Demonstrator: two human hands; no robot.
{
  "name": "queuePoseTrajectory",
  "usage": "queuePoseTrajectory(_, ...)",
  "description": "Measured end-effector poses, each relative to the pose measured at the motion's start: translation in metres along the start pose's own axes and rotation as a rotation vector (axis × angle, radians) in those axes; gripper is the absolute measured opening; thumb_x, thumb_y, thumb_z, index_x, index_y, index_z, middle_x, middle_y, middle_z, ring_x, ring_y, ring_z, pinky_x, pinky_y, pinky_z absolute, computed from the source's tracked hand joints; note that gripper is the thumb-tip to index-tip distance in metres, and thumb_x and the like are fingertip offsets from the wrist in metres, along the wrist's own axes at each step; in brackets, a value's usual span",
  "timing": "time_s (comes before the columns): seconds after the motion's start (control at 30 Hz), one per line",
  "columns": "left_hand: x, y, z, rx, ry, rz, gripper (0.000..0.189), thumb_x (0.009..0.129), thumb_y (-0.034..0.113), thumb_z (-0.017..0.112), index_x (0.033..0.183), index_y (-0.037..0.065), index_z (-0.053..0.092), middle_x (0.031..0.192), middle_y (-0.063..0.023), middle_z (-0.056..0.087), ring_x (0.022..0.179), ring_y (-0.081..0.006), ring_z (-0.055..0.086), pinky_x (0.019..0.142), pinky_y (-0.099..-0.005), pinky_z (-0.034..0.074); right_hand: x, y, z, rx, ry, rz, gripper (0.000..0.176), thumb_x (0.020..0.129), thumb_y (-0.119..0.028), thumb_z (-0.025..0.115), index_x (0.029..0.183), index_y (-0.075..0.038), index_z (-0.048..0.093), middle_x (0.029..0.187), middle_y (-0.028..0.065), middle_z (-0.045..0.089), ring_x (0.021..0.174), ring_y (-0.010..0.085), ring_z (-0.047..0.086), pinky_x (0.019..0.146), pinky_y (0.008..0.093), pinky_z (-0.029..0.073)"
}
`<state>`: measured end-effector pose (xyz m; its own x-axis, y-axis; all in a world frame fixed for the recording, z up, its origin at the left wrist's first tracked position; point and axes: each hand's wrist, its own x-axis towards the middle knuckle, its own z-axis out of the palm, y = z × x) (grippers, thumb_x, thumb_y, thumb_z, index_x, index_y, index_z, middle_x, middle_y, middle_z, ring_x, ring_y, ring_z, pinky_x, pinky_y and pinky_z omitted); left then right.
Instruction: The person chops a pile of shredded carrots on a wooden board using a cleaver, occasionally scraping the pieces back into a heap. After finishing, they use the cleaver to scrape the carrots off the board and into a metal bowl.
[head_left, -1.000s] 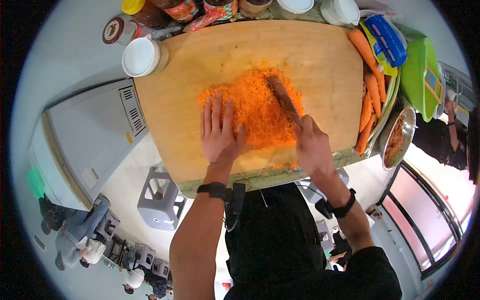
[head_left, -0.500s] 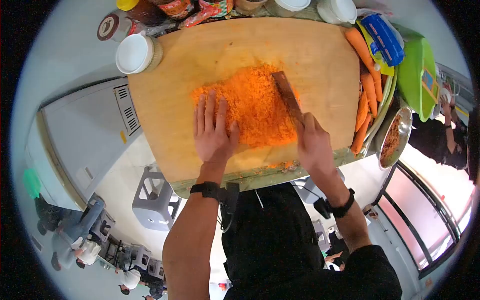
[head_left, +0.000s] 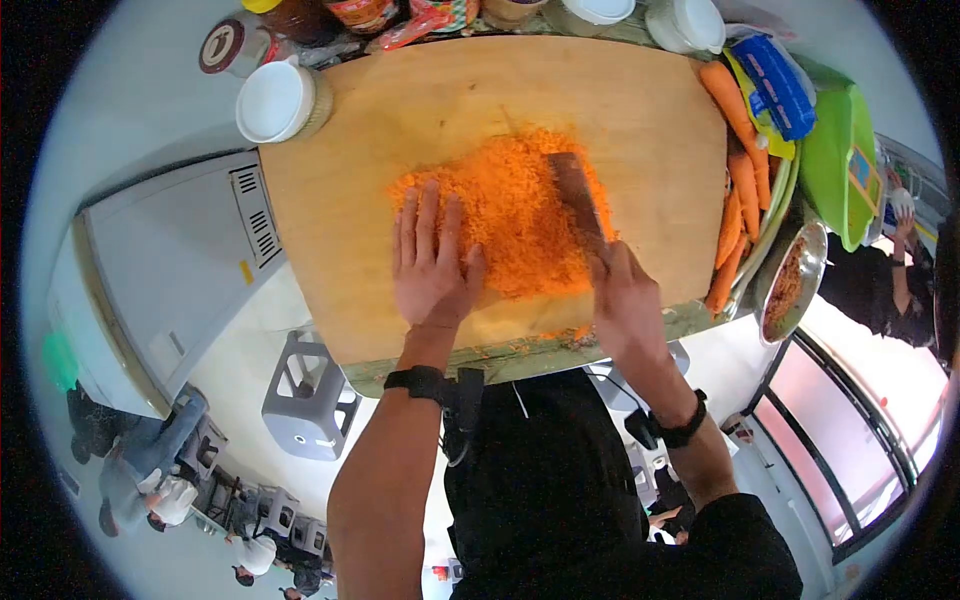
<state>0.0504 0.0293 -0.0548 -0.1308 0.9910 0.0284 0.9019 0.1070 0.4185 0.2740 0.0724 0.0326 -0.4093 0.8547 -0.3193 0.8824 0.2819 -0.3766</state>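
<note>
A wide heap of finely chopped carrot covers the middle of the wooden cutting board. My right hand is closed round the handle of a cleaver, whose dark blade stands in the right part of the heap, slightly blurred. My left hand lies flat with fingers stretched out on the heap's left edge, holding nothing. Between the two hands, the carrot bits lie in an uneven layer.
Whole carrots line the board's right edge, near a green plastic basket and a metal bowl of chopped food. Jars and a white-lidded tub stand along the back and left. A grey stool is below.
The cleaver has shifted slightly within the right part of the heap. My left hand stays nearly in place; the whole view has moved a little.
</note>
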Motion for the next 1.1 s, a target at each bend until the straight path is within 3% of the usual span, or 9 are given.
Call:
queuePoseTrajectory(0.03, -0.001, -0.002, -0.001, 0.007, -0.008, -0.004, 0.053, 0.087, 0.027, 0.056, 0.136, 0.009, 0.053, 0.153, -0.0134, 0.039, 0.141, -0.0382, 0.035, 0.115, -0.0516, 0.031, 0.000, -0.013, -0.011, 0.182, -0.073, 0.277, 0.025, 0.083, 0.004, 0.055, 0.105, -0.001, 0.043, 0.095, 0.0241, 0.055, 0.078, 0.0461, 0.060, 0.064, 0.0513, 0.053)
queuePoseTrajectory(0.07, -0.002, -0.003, -0.001, -0.012, 0.004, 0.001, 0.053, 0.087, 0.026, 0.056, 0.136, 0.009, 0.053, 0.153, -0.0134, 0.039, 0.141, -0.0381, 0.035, 0.115, -0.0517, 0.031, -0.003, -0.014, -0.003, 0.184, -0.083, 0.286, 0.025, 0.083, 0.004, 0.055, 0.105, -0.001, 0.043, 0.095, 0.0241, 0.055, 0.078, 0.0461, 0.060, 0.064, 0.0513, 0.053)
queuePoseTrajectory(0.17, -0.002, 0.003, -0.002, -0.044, 0.012, 0.004, 0.053, 0.087, 0.026, 0.057, 0.136, 0.009, 0.054, 0.153, -0.0135, 0.039, 0.141, -0.0379, 0.035, 0.115, -0.0517, 0.031, -0.004, -0.003, 0.019, 0.171, -0.040, 0.121, 0.026, 0.083, 0.003, 0.054, 0.105, -0.003, 0.043, 0.096, 0.0236, 0.055, 0.078, 0.0462, 0.060, 0.062, 0.0527, 0.052)
queuePoseTrajectory(0.3, -0.001, -0.001, 0.001, -0.046, 0.034, 0.012, 0.053, 0.087, 0.025, 0.057, 0.137, 0.009, 0.053, 0.153, -0.0136, 0.040, 0.141, -0.0379, 0.035, 0.115, -0.0516, 0.031, -0.002, -0.016, -0.002, 0.165, -0.108, 0.211, 0.023, 0.085, 0.000, 0.053, 0.104, -0.002, 0.040, 0.094, 0.0242, 0.055, 0.077, 0.0477, 0.059, 0.061, 0.0540, 0.050)
queuePoseTrajectory(0.7, -0.003, -0.002, 0.000, -0.021, -0.045, -0.004, 0.059, 0.090, 0.028, 0.056, 0.145, 0.010, 0.044, 0.157, -0.0131, 0.033, 0.144, -0.0374, 0.030, 0.119, -0.0501, 0.024, 0.000, -0.016, 0.014, 0.117, -0.033, 0.112, 0.016, 0.088, -0.001, 0.053, 0.096, -0.002, 0.039, 0.081, 0.0232, 0.057, 0.069, 0.0481, 0.059, 0.058, 0.0537, 0.050)
queuePoseTrajectory(0.8, -0.001, 0.000, -0.004, -0.017, -0.039, 0.005, 0.058, 0.090, 0.028, 0.055, 0.145, 0.010, 0.044, 0.156, -0.0135, 0.034, 0.144, -0.0377, 0.030, 0.118, -0.0505, 0.025, -0.006, -0.025, 0.005, 0.113, -0.042, 0.196, 0.016, 0.088, -0.003, 0.053, 0.096, -0.001, 0.040, 0.082, 0.0244, 0.057, 0.070, 0.0474, 0.060, 0.059, 0.0529, 0.051)
queuePoseTrajectory(0.87, -0.003, 0.000, -0.002, -0.026, -0.040, 0.000, 0.058, 0.090, 0.027, 0.055, 0.144, 0.010, 0.044, 0.156, -0.0137, 0.034, 0.144, -0.0377, 0.030, 0.118, -0.0507, 0.026, -0.006, -0.012, 0.026, 0.098, -0.049, 0.074, 0.014, 0.094, -0.007, 0.055, 0.094, -0.001, 0.042, 0.078, 0.0252, 0.056, 0.066, 0.0470, 0.058, 0.057, 0.0534, 0.048)
queuePoseTrajectory(1.03, -0.006, -0.001, -0.002, -0.012, -0.044, 0.004, 0.058, 0.090, 0.027, 0.056, 0.144, 0.010, 0.044, 0.156, -0.0142, 0.034, 0.144, -0.0382, 0.030, 0.117, -0.0512, 0.027, -0.003, -0.038, -0.002, 0.167, -0.107, 0.244, 0.013, 0.092, -0.006, 0.052, 0.096, -0.002, 0.041, 0.082, 0.0247, 0.057, 0.071, 0.0462, 0.062, 0.059, 0.0510, 0.052)
queuePoseTrajectory(1.1, -0.002, 0.000, 0.000, -0.042, 0.010, -0.004, 0.051, 0.088, 0.026, 0.055, 0.137, 0.009, 0.053, 0.153, -0.0144, 0.039, 0.142, -0.0382, 0.034, 0.116, -0.0521, 0.030, -0.003, -0.046, -0.004, 0.145, -0.163, 0.299, 0.013, 0.089, -0.003, 0.052, 0.096, -0.001, 0.041, 0.083, 0.0236, 0.057, 0.072, 0.0445, 0.063, 0.060, 0.0498, 0.052)
